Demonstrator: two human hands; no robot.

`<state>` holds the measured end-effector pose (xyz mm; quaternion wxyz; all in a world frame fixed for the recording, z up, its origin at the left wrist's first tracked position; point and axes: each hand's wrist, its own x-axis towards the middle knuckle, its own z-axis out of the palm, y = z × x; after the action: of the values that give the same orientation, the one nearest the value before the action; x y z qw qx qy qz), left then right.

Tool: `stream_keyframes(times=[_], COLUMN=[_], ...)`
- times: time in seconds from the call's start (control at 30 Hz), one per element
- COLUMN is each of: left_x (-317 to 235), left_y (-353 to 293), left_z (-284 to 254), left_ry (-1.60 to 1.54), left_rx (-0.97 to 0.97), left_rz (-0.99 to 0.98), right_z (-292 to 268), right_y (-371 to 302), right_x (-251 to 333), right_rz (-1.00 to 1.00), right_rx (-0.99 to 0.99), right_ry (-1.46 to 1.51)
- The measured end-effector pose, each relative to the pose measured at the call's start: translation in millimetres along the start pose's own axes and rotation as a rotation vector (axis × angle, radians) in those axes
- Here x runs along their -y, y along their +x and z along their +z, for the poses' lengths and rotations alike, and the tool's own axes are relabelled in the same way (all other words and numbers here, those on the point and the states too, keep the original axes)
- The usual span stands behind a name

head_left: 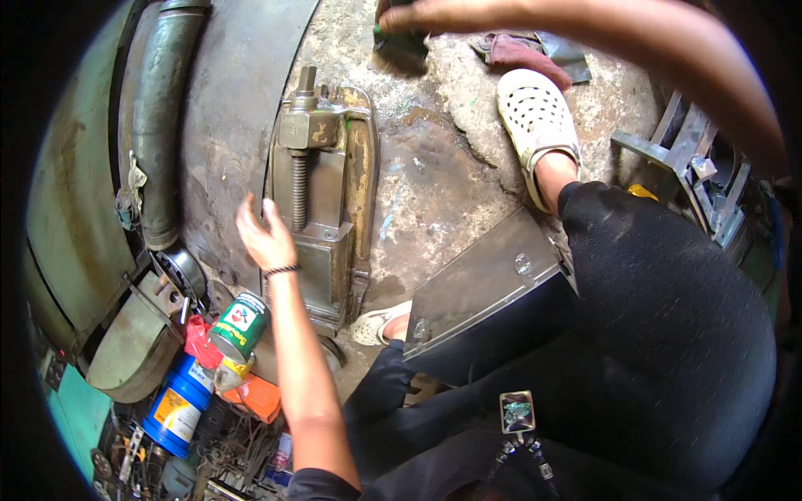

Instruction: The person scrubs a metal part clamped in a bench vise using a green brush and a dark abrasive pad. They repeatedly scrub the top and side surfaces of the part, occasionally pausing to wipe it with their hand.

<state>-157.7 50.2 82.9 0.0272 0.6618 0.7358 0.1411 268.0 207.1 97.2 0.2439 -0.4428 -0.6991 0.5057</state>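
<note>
Left hand (264, 231) hangs open, fingers spread, empty, just beside the rusty vise (322, 200). Right hand (418, 15) up top, fingers closed on a green cloth (401, 42).

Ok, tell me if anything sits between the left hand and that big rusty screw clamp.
Nothing visible does. The left hand hangs open just left of the screw clamp, with only bare curved metal behind it. The green can sits lower, beside the forearm.

Green tin can (240, 324) with a white-and-red label sits just below the left hand (266, 234); a blue canister (177, 407) with a yellow-orange label stands lower left, near an orange box (255, 397)
</note>
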Motion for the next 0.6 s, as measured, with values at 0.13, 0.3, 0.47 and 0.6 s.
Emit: stream_keyframes(times=[0.13,0.3,0.47,0.6], left_x=[20,48,52,50], left_y=[-87,-140,-160,-159], left_z=[-7,5,25,25], left_ry=[0.132,0.294,0.291,0.248], left_rx=[-0.071,0.065,-0.012,-0.055], left_rz=[-0.001,-0.335,-0.312,-0.315], right_z=[-16,36,131,163], right_y=[40,53,21,30], right_x=[3,-7,-53,-74], right_rz=[0.094,0.389,0.393,0.267], right_rx=[-0.117,-0.287,-0.7,-0.771], right_ry=[-0.081,-0.113,0.245,0.377])
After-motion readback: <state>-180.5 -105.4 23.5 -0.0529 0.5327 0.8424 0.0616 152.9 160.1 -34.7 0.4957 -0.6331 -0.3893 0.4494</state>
